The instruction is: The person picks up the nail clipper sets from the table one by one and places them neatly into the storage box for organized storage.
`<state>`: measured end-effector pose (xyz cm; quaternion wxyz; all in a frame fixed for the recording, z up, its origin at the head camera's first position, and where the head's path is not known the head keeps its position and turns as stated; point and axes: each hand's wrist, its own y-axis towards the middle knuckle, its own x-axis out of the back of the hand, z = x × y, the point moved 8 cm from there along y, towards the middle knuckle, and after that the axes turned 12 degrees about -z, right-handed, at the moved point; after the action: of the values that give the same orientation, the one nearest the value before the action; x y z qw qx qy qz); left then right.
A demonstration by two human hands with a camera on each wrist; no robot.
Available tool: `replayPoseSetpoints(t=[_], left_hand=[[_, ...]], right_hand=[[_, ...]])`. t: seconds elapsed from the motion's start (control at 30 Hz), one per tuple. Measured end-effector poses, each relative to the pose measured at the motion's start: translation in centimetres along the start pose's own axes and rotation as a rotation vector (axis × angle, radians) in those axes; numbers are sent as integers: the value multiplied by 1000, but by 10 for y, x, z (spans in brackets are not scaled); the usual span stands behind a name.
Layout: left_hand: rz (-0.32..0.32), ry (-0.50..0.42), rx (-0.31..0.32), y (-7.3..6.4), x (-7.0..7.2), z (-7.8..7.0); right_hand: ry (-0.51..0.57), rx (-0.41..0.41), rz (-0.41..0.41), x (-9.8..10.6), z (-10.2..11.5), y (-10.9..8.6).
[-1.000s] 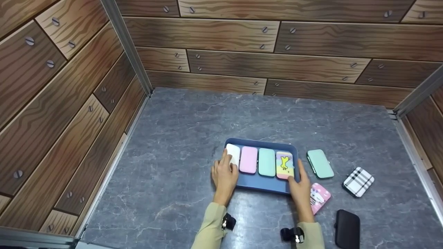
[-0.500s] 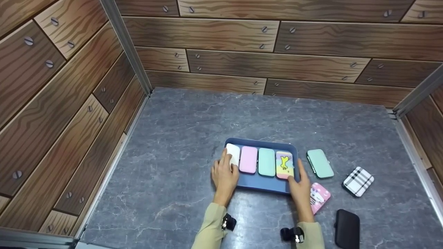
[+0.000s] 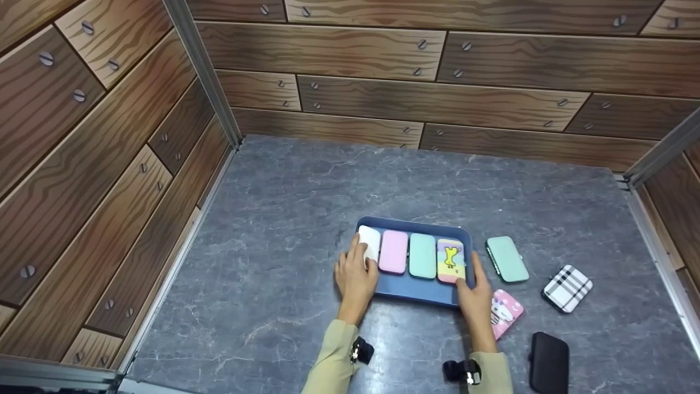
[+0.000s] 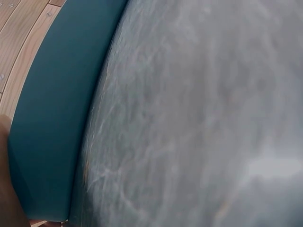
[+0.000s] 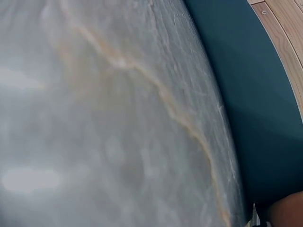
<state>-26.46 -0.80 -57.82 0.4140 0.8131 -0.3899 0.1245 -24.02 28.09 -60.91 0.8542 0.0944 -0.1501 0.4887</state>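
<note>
A shallow blue tray (image 3: 415, 289) lies on the grey marbled surface and holds a row of small flat cases. From left to right these are a white case (image 3: 370, 241), a pink case (image 3: 394, 251), a mint case (image 3: 423, 256) and a yellow giraffe-print case (image 3: 450, 257). My left hand (image 3: 355, 279) grips the tray's left end, partly covering the white case. At the right end my right hand (image 3: 474, 295) holds the rim, thumb inside near the giraffe print and fingers outside. Both wrist views show the tray's outer wall (image 4: 52, 113) close up.
Right of the tray lie another mint case (image 3: 507, 259) and a black-and-white plaid case (image 3: 567, 289). A pink cartoon case (image 3: 506, 312) sits beside my right wrist, partly hidden. Nearer the front is a black case (image 3: 549, 362). Wood-patterned walls (image 3: 361, 54) enclose the surface.
</note>
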Motion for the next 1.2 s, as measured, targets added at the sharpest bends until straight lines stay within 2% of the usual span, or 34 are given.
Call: replayPoseSetpoints(t=[0.53, 1.2], left_hand=[[-13, -11, 0, 1, 1, 0], [-83, -3, -56, 1, 8, -6]], right_hand=[[-26, 2, 12, 0, 1, 0], [-6, -13, 1, -1, -2, 1]])
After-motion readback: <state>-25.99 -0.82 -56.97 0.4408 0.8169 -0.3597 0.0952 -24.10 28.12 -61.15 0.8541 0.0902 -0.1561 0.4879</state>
